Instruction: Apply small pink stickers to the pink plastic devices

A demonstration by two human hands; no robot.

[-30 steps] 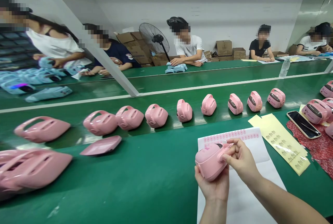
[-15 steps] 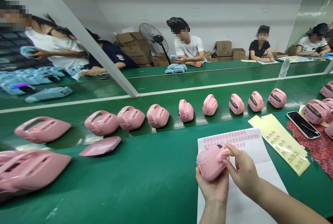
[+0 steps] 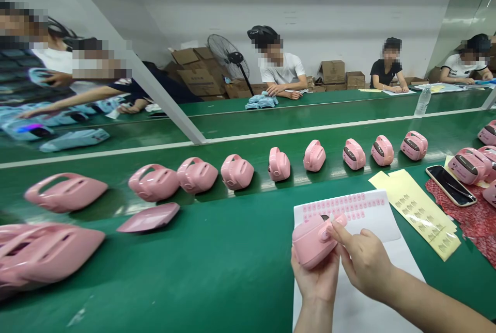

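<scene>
My left hand supports a small pink plastic case with a carry handle and a dark window, its palm and fingers wrapped beneath it. The case is tilted above a white sheet. My right hand is at the case's right side, its index fingertip touching the round handle joint. Its other fingers are bent inward, and whatever may be between them is hidden. Behind the case, rows of small pink round stickers lie on the upper part of the sheet.
Similar pink cases stand in a row along the green bench. A pink panel lies at left. To the right are yellow label sheets and a phone. Beyond the white rail stands a bottle; several co-workers sit there.
My right index finger has moved down and left onto the handle joint, and the handle's end shows more above it. At far left, a co-worker's arm now reaches across blue parts.
</scene>
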